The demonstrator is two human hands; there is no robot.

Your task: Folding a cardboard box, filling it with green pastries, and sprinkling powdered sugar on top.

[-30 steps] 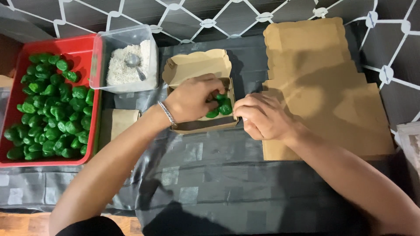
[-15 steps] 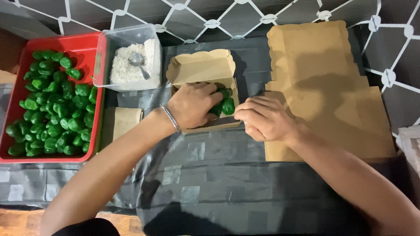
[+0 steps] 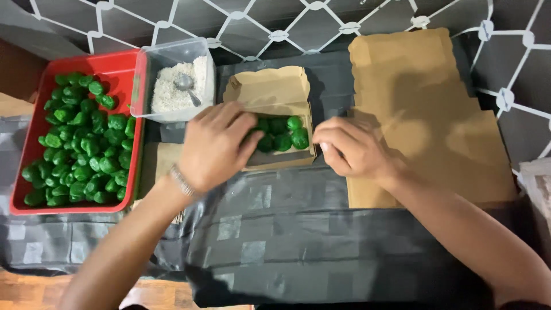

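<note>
I'm at a food-packing table: red tray (image 3: 123, 66) of green sweets upper left, stacked cardboard boxes (image 3: 425, 103) right.

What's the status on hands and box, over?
Left hand inside the brown paper box, on the green balls. Right hand steadies the box's right edge. Nothing in the way.

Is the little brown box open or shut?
Open. The brown box has its lid folded back, so the green balls inside show. The left hand rests on its edge.
</note>
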